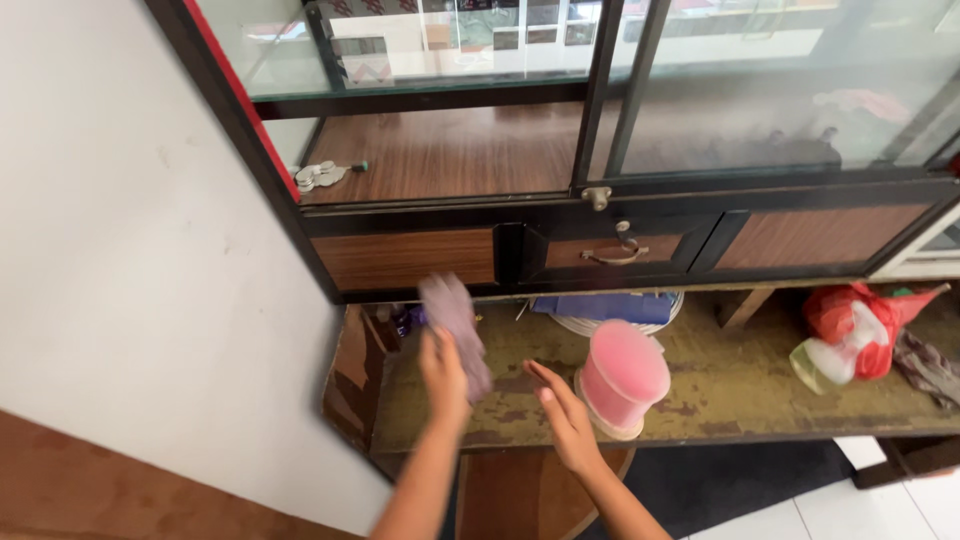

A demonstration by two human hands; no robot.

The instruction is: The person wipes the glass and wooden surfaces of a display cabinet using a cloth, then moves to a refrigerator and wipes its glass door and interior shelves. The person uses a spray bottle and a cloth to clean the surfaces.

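Observation:
My left hand grips a purplish-grey cloth, blurred and raised over the left end of a worn wooden shelf under a glass display cabinet. My right hand is flat and empty, fingers together and stretched toward the shelf's front edge. It is just left of a pink plastic container that stands on the shelf.
A red plastic bag with a pale green container lies at the shelf's right end. A blue cloth over a white round thing sits behind the pink container. The cabinet has a small drawer with a brass handle. A white wall stands close on the left.

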